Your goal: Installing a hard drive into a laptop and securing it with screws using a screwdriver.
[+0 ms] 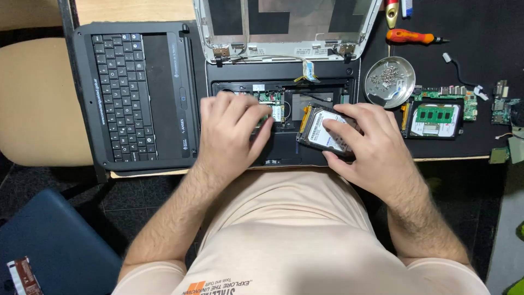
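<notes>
An opened black laptop base lies in front of me with its insides exposed and its silver lid folded back. My left hand rests on the left part of the base, fingers bent near a small green circuit card. My right hand grips a hard drive in a metal bracket, tilted over the right part of the base, with the fingers on top of it.
The removed keyboard panel lies at the left. At the right stand a round metal dish of screws, a green circuit board with a memory stick, an orange screwdriver and small loose parts on a black mat.
</notes>
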